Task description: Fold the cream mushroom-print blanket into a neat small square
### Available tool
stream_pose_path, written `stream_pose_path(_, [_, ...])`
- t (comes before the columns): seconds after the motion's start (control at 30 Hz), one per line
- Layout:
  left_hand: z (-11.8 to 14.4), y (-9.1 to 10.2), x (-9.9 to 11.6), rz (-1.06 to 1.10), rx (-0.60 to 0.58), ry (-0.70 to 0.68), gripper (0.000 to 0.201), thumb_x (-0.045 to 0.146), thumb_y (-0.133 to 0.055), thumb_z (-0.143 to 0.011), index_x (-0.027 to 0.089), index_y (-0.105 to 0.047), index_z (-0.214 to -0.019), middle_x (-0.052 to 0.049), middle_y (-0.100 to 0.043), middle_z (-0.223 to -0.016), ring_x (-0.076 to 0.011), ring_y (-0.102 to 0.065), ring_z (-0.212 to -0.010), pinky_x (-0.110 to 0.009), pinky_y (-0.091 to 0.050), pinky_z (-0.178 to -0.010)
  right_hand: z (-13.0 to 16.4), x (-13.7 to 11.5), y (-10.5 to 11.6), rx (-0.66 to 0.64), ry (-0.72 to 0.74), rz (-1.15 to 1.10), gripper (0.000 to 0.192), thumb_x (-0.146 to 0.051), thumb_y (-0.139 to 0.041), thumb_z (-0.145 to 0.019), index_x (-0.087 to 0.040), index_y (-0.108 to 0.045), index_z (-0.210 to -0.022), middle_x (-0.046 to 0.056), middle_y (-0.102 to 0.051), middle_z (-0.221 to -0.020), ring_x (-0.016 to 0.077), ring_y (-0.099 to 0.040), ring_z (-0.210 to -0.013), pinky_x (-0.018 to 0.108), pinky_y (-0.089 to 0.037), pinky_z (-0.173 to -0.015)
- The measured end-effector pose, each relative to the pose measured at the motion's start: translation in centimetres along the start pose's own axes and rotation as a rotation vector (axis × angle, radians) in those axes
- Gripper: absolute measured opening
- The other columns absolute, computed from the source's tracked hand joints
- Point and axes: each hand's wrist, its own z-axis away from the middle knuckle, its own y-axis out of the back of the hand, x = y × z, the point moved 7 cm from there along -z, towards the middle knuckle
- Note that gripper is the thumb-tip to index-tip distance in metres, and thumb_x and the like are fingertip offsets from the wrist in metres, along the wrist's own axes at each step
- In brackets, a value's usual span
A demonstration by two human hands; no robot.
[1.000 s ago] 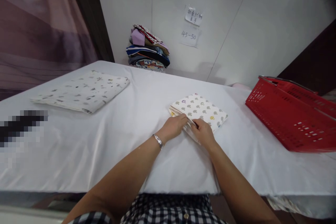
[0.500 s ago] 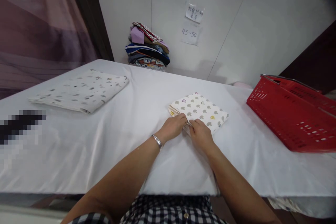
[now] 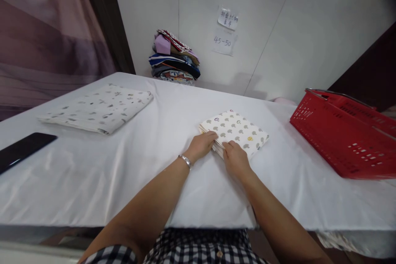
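Note:
A folded white cloth [image 3: 236, 130] with grey mushroom-like prints and a few yellow and purple ones lies on the white-covered table [image 3: 148, 185]. Its layered near-left edge faces me. My left hand [image 3: 201, 144], with a silver bracelet at the wrist, closes its fingers on that edge near the left corner. Just to the right, my right hand [image 3: 236, 156] grips the same edge, thumb and fingers around the layers. A small gap separates the two hands. My fingertips are partly hidden by the cloth and the hands themselves.
At left lies another folded white cloth [image 3: 99, 107] with grey leaf-like prints, and a black phone [image 3: 26, 150] near it. A red basket [image 3: 343, 136] stands at right. Behind the table, a stack of folded fabrics [image 3: 175, 57] rests against the wall, below and left of paper signs [image 3: 224, 43].
My left hand has slid slightly left along the cloth's edge, widening the gap between my hands. The right hand and the cloth have barely moved.

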Motion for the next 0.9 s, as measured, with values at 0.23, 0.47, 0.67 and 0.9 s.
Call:
stream_pose_path(0.23, [-0.4, 0.0, -0.6, -0.06, 0.055, 0.007, 0.036, 0.013, -0.038, -0.086, 0.03, -0.062, -0.106, 0.005, -0.06, -0.119, -0.0138, -0.056, -0.106, -0.024, -0.047, -0.079, 0.9, -1.0, -0.1, 0.058, 0.096, 0.037, 0.036, -0.009, -0.041, -0.084, -0.015, -0.055, -0.116, 0.011, -0.056, -0.101, 0.0211, -0.048, -0.09, 0.03, -0.036, -0.076])
stream_pose_path(0.47, [0.0, -0.3, -1.9, 0.104, 0.044, 0.078, 0.036, 0.014, -0.04, -0.084, 0.029, -0.063, -0.108, 0.006, -0.057, -0.124, -0.0119, -0.055, -0.109, -0.024, -0.044, -0.091, 2.3, -0.8, 0.3, 0.229, 0.164, -0.124, 0.031, -0.013, -0.042, -0.085, -0.016, -0.059, -0.111, 0.011, -0.058, -0.103, 0.0227, -0.049, -0.094, 0.034, -0.039, -0.08])
stream_pose_path(0.67, [0.4, 0.5, -1.4, 0.228, 0.091, 0.052, 0.032, 0.019, -0.04, -0.086, 0.024, -0.061, -0.11, 0.003, -0.059, -0.121, -0.0121, -0.054, -0.109, -0.023, -0.042, -0.094, 2.1, 0.9, 1.0, 0.272, 0.059, -0.425, 0.025, -0.025, -0.038, -0.091, -0.021, -0.062, -0.093, 0.005, -0.061, -0.092, 0.0176, -0.053, -0.087, 0.029, -0.041, -0.077])
stream_pose_path(0.9, [0.1, 0.2, -0.4, 0.192, 0.034, 0.004, 0.026, 0.027, -0.04, -0.089, 0.025, -0.062, -0.103, 0.003, -0.06, -0.113, -0.0125, -0.057, -0.098, -0.023, -0.044, -0.084, 0.7, 1.9, 0.5, 0.189, -0.001, -0.43, 0.016, -0.027, -0.048, -0.086, -0.021, -0.063, -0.082, 0.002, -0.06, -0.081, 0.0157, -0.054, -0.078, 0.027, -0.04, -0.069])
